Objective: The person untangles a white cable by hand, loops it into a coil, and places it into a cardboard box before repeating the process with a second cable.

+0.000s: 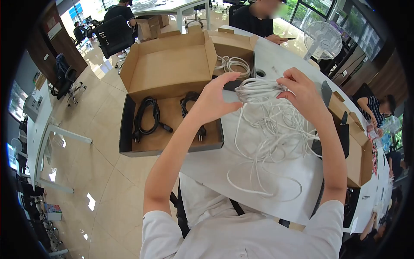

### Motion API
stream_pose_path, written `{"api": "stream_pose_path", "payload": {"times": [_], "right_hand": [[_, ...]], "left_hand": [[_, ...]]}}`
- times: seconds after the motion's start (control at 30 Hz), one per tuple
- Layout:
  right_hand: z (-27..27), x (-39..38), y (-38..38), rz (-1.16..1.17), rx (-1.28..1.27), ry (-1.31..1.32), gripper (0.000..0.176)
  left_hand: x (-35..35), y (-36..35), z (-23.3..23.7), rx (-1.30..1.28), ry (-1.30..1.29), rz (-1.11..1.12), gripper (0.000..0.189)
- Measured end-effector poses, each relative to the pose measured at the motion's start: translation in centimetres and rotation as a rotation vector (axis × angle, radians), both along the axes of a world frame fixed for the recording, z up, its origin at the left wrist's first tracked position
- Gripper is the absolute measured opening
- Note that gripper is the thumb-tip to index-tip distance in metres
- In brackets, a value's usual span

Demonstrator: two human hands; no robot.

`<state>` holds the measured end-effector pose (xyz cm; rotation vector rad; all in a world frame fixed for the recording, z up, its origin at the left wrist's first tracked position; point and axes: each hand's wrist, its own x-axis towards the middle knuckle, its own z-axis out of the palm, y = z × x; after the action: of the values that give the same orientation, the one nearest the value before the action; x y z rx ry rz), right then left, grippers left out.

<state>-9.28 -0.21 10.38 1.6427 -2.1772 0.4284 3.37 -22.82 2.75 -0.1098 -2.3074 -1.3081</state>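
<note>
A coiled bundle of white cable (pixel 254 91) is held up over the table. My right hand (pixel 302 91) pinches the bundle's right end between thumb and fingers. At the bundle's left end, my left hand (pixel 215 98) is open, thumb and fingers spread in a C shape with a gap between them. Below lies a loose tangle of white cable (pixel 276 129), with strands looping toward the table's front edge. To the left, an open cardboard box (pixel 172 64) contains a coiled black power cord (pixel 147 115) and another black cord (pixel 189 102), partly hidden by my left forearm.
Behind, a smaller open box (pixel 235 41) holds a white cable coil (pixel 235 64). A tape roll (pixel 260 73) sits beside it. Another open box (pixel 355 146) and a black object (pixel 341 134) are at right. Across the white table (pixel 207 172), a person (pixel 254 19) sits near a fan (pixel 322 41).
</note>
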Motion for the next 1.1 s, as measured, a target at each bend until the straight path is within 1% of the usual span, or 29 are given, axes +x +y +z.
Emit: {"api": "stream_pose_path", "payload": {"times": [0.1,0.13,0.23,0.33,0.43,0.57,0.67,0.77,0.87,0.97,1.07,1.1], "right_hand": [[-0.1,-2.8,-1.1,-0.007,0.014,0.181,0.032],[-0.2,-4.0,-1.5,-0.012,0.012,0.241,0.032],[-0.9,-7.1,-3.1,-0.007,-0.058,0.29,0.031],[-3.3,-10.4,-6.0,0.003,-0.082,0.32,0.03],[-6.6,-12.9,-9.5,0.03,-0.108,0.272,0.026],[-9.7,-15.4,-13.5,-0.009,-0.142,0.271,0.025],[-9.5,-15.9,-15.2,-0.127,-0.246,0.134,0.025],[-9.1,-18.0,-16.0,-0.263,-0.281,-0.175,0.024],[-8.0,-19.0,-16.2,-0.371,-0.168,-0.471,0.021],[-9.4,-21.4,-16.2,-0.398,-0.109,-0.941,0.024],[-10.2,-20.8,-16.5,-0.376,-0.136,-1.311,0.029],[-10.4,-21.1,-16.4,-0.355,-0.109,-1.402,0.029]], "left_hand": [[0.6,-0.7,-0.5,-0.08,-0.042,0.111,0.059],[0.9,-0.8,-0.7,-0.118,-0.039,0.118,0.058],[2.0,-0.8,-1.3,-0.21,-0.052,0.13,0.052],[2.5,-0.7,-2.3,-0.27,-0.088,0.111,0.052],[2.7,-0.6,-3.2,-0.297,-0.1,0.115,0.051],[3.3,-1.0,-4.3,-0.316,-0.124,0.11,0.049],[3.9,-1.7,-4.9,-0.306,-0.168,0.091,0.046],[4.1,-2.2,-5.3,-0.302,-0.195,0.087,0.046],[3.9,-2.2,-5.2,-0.305,-0.192,0.083,0.045],[3.9,-2.1,-5.1,-0.291,-0.2,0.057,0.044],[3.8,-2.3,-5.1,-0.294,-0.201,0.035,0.044],[3.9,-2.3,-5.0,-0.293,-0.21,0.028,0.044]]}}
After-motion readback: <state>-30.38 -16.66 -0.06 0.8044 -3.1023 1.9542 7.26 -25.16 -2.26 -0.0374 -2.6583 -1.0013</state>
